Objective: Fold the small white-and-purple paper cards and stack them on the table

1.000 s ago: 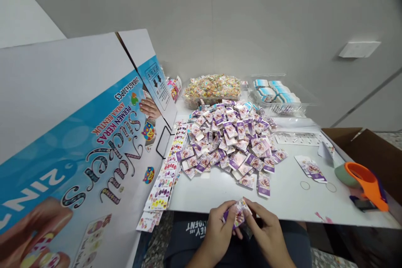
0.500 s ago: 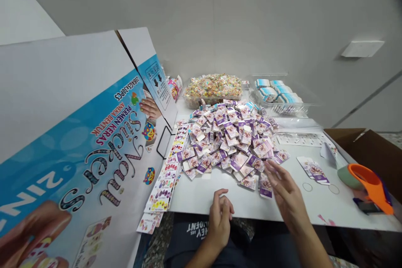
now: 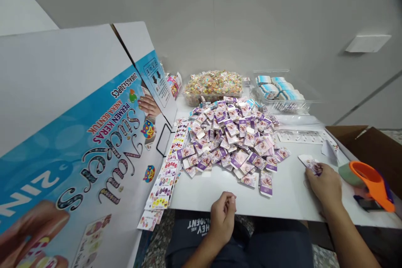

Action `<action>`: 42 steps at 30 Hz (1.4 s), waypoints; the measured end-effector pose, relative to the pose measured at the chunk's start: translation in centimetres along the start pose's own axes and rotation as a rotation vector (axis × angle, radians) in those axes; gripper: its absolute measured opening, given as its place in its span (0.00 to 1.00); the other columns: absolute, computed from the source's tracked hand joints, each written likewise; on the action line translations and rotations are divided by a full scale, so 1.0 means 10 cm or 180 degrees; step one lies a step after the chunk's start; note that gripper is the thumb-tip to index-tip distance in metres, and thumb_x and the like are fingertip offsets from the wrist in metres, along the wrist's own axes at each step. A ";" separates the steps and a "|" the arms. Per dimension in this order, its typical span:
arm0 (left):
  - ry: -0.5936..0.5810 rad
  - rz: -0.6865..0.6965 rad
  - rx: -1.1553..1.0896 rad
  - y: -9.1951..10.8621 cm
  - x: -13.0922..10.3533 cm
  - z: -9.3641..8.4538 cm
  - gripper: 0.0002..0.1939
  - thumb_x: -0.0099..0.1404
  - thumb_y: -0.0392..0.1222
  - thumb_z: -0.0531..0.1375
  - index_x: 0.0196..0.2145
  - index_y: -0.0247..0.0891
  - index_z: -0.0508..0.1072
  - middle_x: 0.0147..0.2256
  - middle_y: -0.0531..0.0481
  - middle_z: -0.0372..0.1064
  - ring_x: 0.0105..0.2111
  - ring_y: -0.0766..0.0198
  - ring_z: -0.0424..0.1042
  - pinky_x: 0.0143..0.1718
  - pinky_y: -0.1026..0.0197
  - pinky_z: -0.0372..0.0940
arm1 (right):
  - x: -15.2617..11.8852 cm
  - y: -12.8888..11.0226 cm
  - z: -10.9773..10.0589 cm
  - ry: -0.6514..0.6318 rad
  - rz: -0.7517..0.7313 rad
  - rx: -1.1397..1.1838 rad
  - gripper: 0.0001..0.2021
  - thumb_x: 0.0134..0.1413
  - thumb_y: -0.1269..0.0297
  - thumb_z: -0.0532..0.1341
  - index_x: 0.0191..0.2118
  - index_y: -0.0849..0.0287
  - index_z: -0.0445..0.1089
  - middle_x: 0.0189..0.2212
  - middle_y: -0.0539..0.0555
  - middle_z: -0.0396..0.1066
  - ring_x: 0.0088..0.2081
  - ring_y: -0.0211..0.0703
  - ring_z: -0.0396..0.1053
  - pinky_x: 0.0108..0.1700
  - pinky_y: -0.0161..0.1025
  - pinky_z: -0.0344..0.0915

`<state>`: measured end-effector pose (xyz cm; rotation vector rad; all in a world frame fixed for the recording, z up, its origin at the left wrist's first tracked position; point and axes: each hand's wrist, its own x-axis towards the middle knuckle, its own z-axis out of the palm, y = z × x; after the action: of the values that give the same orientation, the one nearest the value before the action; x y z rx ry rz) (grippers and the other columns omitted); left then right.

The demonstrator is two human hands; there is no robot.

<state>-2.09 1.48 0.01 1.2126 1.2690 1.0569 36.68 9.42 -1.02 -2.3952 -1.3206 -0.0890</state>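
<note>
A heap of small purple and white boxes [image 3: 232, 134] covers the middle of the white table [image 3: 194, 192]. My left hand [image 3: 222, 215] is at the table's front edge, fingers curled in, and I cannot make out anything in it. On the right, my right hand [image 3: 325, 182] has its fingers on a flat purple and white card packet [image 3: 306, 160] lying on the table; its fingertips are partly hidden. Left of the heap lies a long row of colourful sticker sheets [image 3: 169, 171].
Behind the heap stand a clear tray of wrapped candies [image 3: 213, 86] and a clear tray of blue and white packs [image 3: 279, 90]. A large printed carton [image 3: 94, 92] fills the left. An orange tape dispenser [image 3: 370, 182] and a brown box [image 3: 377, 146] are at the right.
My right hand has moved right, from beside the heap onto the card packet. My left hand's fingers have curled in more, and it has shifted slightly right.
</note>
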 end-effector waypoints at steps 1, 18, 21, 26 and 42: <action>0.0011 0.0014 0.0039 0.00 0.00 0.00 0.23 0.71 0.61 0.54 0.36 0.37 0.74 0.24 0.52 0.65 0.25 0.64 0.63 0.29 0.63 0.55 | 0.03 0.01 0.00 -0.0012 0.0048 0.0017 0.26 0.52 0.49 0.55 0.47 0.67 0.72 0.42 0.71 0.73 0.46 0.65 0.68 0.47 0.52 0.62; -0.0909 -0.0115 -0.0588 0.14 0.01 -0.02 0.31 0.63 0.61 0.65 0.55 0.37 0.73 0.45 0.40 0.75 0.44 0.55 0.72 0.47 0.56 0.65 | -1.83 -1.34 -0.35 0.0057 -0.1924 0.2041 0.10 0.59 0.62 0.65 0.45 0.55 0.70 0.53 0.63 0.72 0.54 0.58 0.70 0.53 0.54 0.67; -0.1315 -0.0079 -0.1485 0.16 -0.07 0.02 0.38 0.59 0.61 0.68 0.61 0.41 0.67 0.56 0.38 0.69 0.53 0.49 0.70 0.55 0.51 0.64 | -2.27 -1.49 -0.35 -0.0152 -0.2270 0.2514 0.18 0.60 0.70 0.62 0.55 0.57 0.67 0.63 0.66 0.64 0.60 0.57 0.67 0.53 0.50 0.71; -0.1120 0.0270 -0.1710 0.34 -0.16 0.02 0.19 0.63 0.52 0.68 0.47 0.39 0.73 0.60 0.38 0.63 0.56 0.50 0.68 0.56 0.52 0.62 | -2.34 -1.38 -0.38 -0.0425 -0.2563 0.2669 0.21 0.62 0.69 0.61 0.61 0.60 0.65 0.71 0.66 0.48 0.60 0.57 0.69 0.55 0.45 0.73; -0.2493 -0.1200 -0.2502 0.13 -0.20 0.11 0.34 0.40 0.67 0.75 0.21 0.36 0.65 0.13 0.56 0.61 0.09 0.71 0.59 0.12 0.69 0.50 | -1.91 -1.40 -0.92 -0.2289 -0.2447 0.3032 0.13 0.61 0.59 0.65 0.51 0.48 0.72 0.66 0.59 0.62 0.63 0.55 0.64 0.61 0.49 0.66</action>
<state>-0.98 -0.42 1.39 0.6166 0.3638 0.5892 15.88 -2.73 7.14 -1.0466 -1.9112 1.0171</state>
